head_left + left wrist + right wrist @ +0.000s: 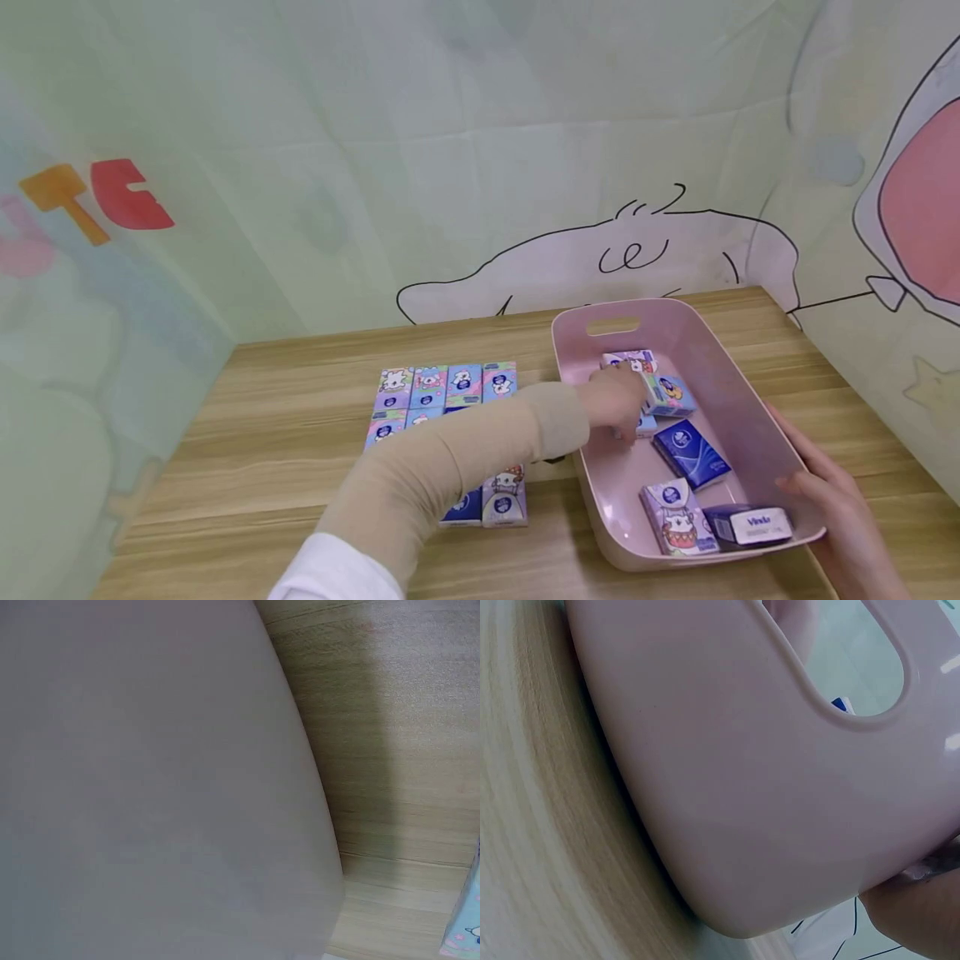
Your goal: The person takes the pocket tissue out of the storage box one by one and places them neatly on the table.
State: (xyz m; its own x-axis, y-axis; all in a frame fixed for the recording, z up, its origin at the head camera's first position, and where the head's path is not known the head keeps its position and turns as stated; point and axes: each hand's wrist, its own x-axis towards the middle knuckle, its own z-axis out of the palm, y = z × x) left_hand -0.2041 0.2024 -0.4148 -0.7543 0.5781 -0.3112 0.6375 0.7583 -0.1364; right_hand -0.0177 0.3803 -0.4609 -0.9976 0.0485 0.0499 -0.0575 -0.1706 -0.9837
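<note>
A pink plastic bin (750, 417) holds several small tissue packs. My left hand (618, 402) reaches down inside it over cartoon-printed packs at the far end; its fingertips are hidden, and I cannot tell whether it grips one. Right beside that hand lies a pack with a yellow figure (670, 396). Nearer me are a dark blue pack (692, 454), a purple pack (678, 518) and a Vinda pack (759, 527) on its side. With thumb over the rim, my right hand (832, 492) holds the bin's right side near the front corner.
Left of the bin, a block of tissue packs (427, 385) lies in rows on the wooden table (277, 433), partly covered by my left sleeve (450, 467). A printed cloth (360, 183) hangs behind. The bin's handle slot (870, 667) shows in the right wrist view.
</note>
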